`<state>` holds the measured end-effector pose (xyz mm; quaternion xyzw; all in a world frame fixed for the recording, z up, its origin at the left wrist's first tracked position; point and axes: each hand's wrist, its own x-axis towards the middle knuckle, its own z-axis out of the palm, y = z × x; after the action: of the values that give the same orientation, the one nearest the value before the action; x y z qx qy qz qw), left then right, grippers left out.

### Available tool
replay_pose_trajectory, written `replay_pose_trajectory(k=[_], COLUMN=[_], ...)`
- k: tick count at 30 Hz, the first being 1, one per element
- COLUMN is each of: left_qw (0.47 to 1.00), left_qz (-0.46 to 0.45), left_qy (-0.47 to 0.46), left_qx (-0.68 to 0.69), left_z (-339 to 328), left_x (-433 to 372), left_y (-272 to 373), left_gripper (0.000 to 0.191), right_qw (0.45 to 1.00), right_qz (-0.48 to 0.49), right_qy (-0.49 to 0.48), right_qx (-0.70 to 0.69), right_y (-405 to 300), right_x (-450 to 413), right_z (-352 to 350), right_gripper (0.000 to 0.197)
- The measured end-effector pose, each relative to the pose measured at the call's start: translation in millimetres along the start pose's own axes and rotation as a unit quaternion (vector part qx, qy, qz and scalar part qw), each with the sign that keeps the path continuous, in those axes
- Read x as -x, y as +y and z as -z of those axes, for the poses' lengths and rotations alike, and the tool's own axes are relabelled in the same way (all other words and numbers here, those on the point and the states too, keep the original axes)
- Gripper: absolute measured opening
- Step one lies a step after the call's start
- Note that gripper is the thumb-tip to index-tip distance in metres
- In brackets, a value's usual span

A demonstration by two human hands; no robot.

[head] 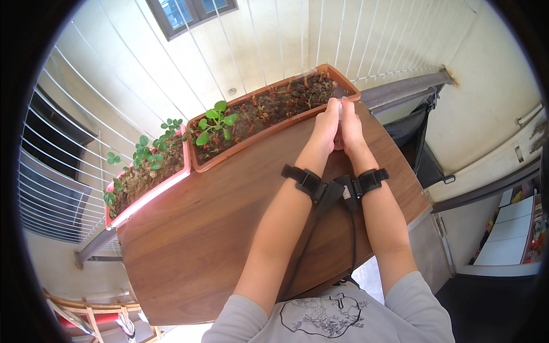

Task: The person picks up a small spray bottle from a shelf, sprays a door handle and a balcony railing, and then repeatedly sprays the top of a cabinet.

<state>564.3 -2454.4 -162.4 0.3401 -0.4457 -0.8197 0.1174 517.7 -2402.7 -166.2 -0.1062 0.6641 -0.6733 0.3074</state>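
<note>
My left hand (327, 123) and my right hand (351, 123) are pressed close together around a clear, bottle-like container (339, 142), mostly hidden between them. Their fingertips reach the near right edge of a long terracotta-coloured planter (253, 139). It holds dark soil with many short reddish stems. At its left end grows a leafy green plant (214, 121). Against that end stands a pink planter (151, 198) with clumpy brown soil and several small-leaved plants (143, 152).
A brown wooden tabletop (206, 223) lies under my arms. Thin white wires (231, 47) rise behind the planters. A metal rail (403, 91) and a black folded item (411, 133) are at the right. Black wrist straps with a cable hang over the table.
</note>
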Motion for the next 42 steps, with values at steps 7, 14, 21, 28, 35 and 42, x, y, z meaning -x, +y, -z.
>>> replay_pose_trajectory(k=[7, 14, 21, 28, 35, 42], left_qw=[1.0, 0.999, 1.0, 1.0, 1.0, 1.0], left_qz=[-0.001, 0.017, 0.008, 0.009, -0.004, -0.008], left_qy=[0.002, 0.026, 0.006, -0.001, -0.001, 0.023], left_qx=[-0.001, 0.011, 0.015, 0.022, 0.025, 0.008], left_z=[-2.1, 1.1, -1.5, 1.8, 0.0, -4.2], left_x=[0.5, -0.4, -3.6, -7.3, -6.1, -6.0], left_y=[-0.2, 0.8, -2.8, -1.8, -4.4, -3.3], left_gripper=[0.036, 0.036, 0.036, 0.035, 0.036, 0.04], right_qw=[0.999, 0.999, 0.999, 0.998, 0.998, 0.995], right_qz=[-0.022, -0.034, -0.032, -0.027, -0.044, -0.049], right_qy=[0.018, -0.029, -0.021, -0.038, -0.025, -0.045], right_qx=[-0.015, -0.013, -0.037, -0.03, -0.039, -0.079], right_y=[2.2, 2.7, 4.2, 7.2, 5.6, 8.8], right_x=[-3.7, -7.8, -8.4, -12.0, -11.6, -14.2], right_z=[0.9, 3.1, 5.2, 4.4, 4.4, 6.5], right_gripper=[0.051, 0.045, 0.044, 0.047, 0.043, 0.04])
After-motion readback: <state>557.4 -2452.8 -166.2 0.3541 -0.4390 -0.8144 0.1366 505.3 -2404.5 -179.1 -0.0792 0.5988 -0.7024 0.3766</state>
